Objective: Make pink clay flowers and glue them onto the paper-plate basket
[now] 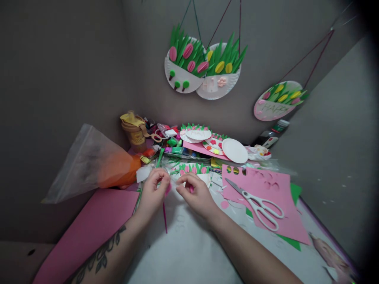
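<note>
My left hand (155,186) is closed in a pinch, with a small pink paper piece (168,190) showing at its fingertips. Below it runs a thin magenta stick (165,221); whether this lies on the table or hangs from the hand I cannot tell. Close by on the other side, my right hand (196,194) has its fingers curled together, and a bit of pink shows under them. Something pale and blurred spans the gap between the hands. Just behind them lies a paper-plate basket (204,176) with pink tulips and green paper grass.
White-handled scissors (260,203) rest on a cut pink sheet (284,189) at right. A plastic bag (89,157) with orange contents stands left, above a large pink sheet (89,232). Paper plates (235,150), a cup (133,132) and a bottle (274,132) line the back.
</note>
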A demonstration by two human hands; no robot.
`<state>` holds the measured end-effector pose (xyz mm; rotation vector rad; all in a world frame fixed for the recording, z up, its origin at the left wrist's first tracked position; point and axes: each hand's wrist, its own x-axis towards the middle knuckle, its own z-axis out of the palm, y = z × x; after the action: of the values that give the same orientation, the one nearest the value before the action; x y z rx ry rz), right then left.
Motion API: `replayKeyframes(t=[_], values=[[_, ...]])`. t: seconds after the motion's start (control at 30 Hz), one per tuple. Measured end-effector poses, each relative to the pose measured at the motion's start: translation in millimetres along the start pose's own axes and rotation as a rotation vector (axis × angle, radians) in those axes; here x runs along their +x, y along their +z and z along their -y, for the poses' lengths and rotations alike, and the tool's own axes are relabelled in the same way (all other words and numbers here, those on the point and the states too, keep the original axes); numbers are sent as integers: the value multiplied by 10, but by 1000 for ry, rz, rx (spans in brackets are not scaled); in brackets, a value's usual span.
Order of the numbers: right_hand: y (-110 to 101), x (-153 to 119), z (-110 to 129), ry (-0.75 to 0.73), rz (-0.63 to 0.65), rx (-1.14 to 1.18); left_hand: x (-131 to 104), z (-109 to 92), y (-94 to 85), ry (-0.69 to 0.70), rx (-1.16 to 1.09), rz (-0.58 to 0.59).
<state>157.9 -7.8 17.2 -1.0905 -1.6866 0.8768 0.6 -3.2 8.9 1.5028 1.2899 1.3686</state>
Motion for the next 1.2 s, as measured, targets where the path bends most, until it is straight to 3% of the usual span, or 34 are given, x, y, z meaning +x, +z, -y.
replayKeyframes(t=[0.27,0.53,0.73,0.93,1.07,1.2], values=[[-29,-17,-24,-55,-99,-75,-8,-42,-3,89,69,-19],[-19,-35,8,-50,-177,-104,-15,-51,11,95,124,19],[-20,-38,18,-15,-144,-52,-24,-64,30,120,161,9],[13,-57,35,-73,-139,-84,-56,-111,48,159,150,101],[16,-66,54,-35,-122,-57,-67,-141,55,181,148,57],[2,-60,64,-69,-170,-70,-68,-150,76,163,144,86]])
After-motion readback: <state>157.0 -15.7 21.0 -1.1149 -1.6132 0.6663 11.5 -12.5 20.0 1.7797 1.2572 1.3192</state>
